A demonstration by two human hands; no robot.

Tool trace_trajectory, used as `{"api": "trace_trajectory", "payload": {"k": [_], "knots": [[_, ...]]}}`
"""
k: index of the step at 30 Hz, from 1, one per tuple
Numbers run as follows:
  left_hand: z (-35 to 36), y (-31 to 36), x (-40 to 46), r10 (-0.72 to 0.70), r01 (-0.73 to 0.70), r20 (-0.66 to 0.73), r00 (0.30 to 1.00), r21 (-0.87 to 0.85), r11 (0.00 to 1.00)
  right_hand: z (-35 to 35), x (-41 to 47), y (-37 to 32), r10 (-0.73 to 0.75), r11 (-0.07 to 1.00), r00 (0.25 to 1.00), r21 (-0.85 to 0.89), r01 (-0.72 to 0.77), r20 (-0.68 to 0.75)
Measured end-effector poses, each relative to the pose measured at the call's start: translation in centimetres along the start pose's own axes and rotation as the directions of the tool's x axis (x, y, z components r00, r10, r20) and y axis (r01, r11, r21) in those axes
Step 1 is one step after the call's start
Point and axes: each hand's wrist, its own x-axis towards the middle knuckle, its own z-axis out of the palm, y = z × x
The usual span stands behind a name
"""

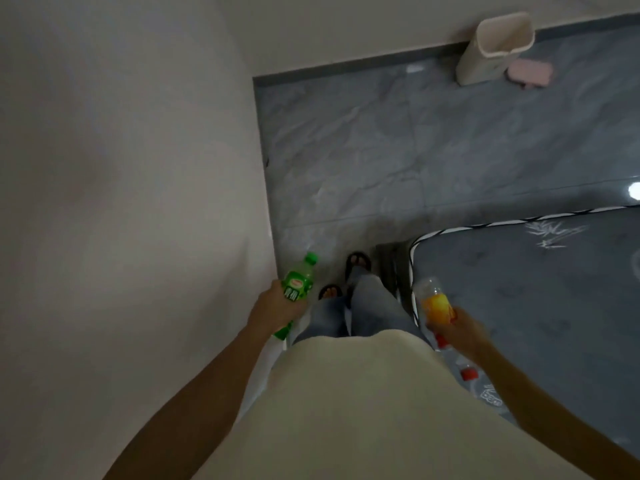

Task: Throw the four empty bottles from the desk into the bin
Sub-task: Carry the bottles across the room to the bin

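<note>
My left hand is closed around a green plastic bottle with a green cap pointing forward, low by the wall. My right hand grips a clear bottle with an orange-yellow label. Under that hand, red caps of other clear bottles show, partly hidden by my wrist; how they are held is unclear. A cream-white open bin stands far ahead on the floor against the back wall, at the upper right.
A white wall runs close along my left. A grey mattress with piped edge fills the right. Grey marble floor stretches ahead to the bin. A pink object lies beside the bin. My sandalled feet are below.
</note>
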Motion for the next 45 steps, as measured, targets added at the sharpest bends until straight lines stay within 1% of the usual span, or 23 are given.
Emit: {"api": "trace_trajectory", "payload": {"k": [3,6,8,10,14,16,18,21,24,27,30,33,35,38,40,42,45], "knots": [[-2.4,6.8,3.4,0.112,-0.11,-0.014,0.994,0.085,0.99,-1.7,1.4,0.2,0.038,0.999,0.999,0.02,-0.038,0.004],[-4.4,13.0,6.8,0.179,-0.176,-0.008,0.984,0.153,0.972,-3.9,3.3,-0.2,0.075,0.996,0.997,0.051,-0.074,-0.013],[-5.5,16.5,8.7,0.2,-0.198,0.01,0.98,0.198,0.96,-5.9,4.9,-1.2,0.106,0.993,0.994,0.054,-0.106,0.002],[-6.4,19.3,10.5,0.207,-0.207,0.024,0.978,0.218,0.954,-8.1,6.8,-2.6,0.123,0.988,0.992,0.095,-0.124,0.019],[-7.9,23.2,13.2,0.229,-0.238,0.063,0.971,0.277,0.931,-13.3,10.5,-6.8,0.097,0.972,0.995,0.215,-0.095,-0.001],[-8.8,24.6,14.3,0.209,-0.22,0.068,0.976,0.309,0.925,-16.3,12.2,-9.5,0.077,0.968,0.997,0.24,-0.068,-0.027],[-9.7,26.2,15.5,0.142,-0.155,0.062,0.988,0.355,0.922,-19.4,14.0,-12.2,0.049,0.963,0.997,0.267,-0.031,-0.064],[-11.1,28.5,17.6,0.061,-0.1,0.101,0.993,0.441,0.892,-23.7,17.1,-15.5,0.004,0.955,0.991,0.295,0.036,-0.133],[-12.5,31.5,20.0,0.003,-0.067,0.125,0.992,0.508,0.859,-27.8,20.1,-18.4,0.031,0.956,0.979,0.293,0.03,-0.202],[-13.8,36.4,22.9,-0.003,-0.073,0.139,0.99,0.537,0.84,-31.3,22.6,-20.1,0.063,0.939,0.976,0.343,0.012,-0.206],[-14.1,43.5,25.4,0.034,-0.12,0.171,0.985,0.521,0.845,-33.9,24.3,-20.0,0.123,0.924,0.972,0.38,-0.039,-0.2],[-13.2,52.0,27.3,0.126,-0.234,0.236,0.964,0.511,0.827,-35.3,24.9,-19.0,0.172,0.896,0.969,0.438,-0.08,-0.177],[-12.0,57.7,28.2,0.188,-0.301,0.259,0.947,0.52,0.8,-35.7,24.8,-17.6,0.216,0.856,0.966,0.504,-0.118,-0.14],[-9.2,65.9,29.2,0.248,-0.375,0.294,0.923,0.544,0.75,-36.1,24.5,-15.0,0.322,0.777,0.944,0.591,-0.217,-0.077],[-7.0,71.2,30.0,0.285,-0.42,0.316,0.905,0.562,0.712,-36.8,24.5,-13.2,0.386,0.737,0.921,0.616,-0.278,-0.046],[-4.6,75.9,30.7,0.329,-0.473,0.344,0.88,0.566,0.675,-37.9,25.1,-11.3,0.42,0.715,0.908,0.619,-0.324,-0.009],[-1.0,81.7,31.4,0.35,-0.514,0.38,0.856,0.553,0.656,-41.2,26.7,-8.9,0.438,0.713,0.899,0.6,-0.364,0.025]]}}
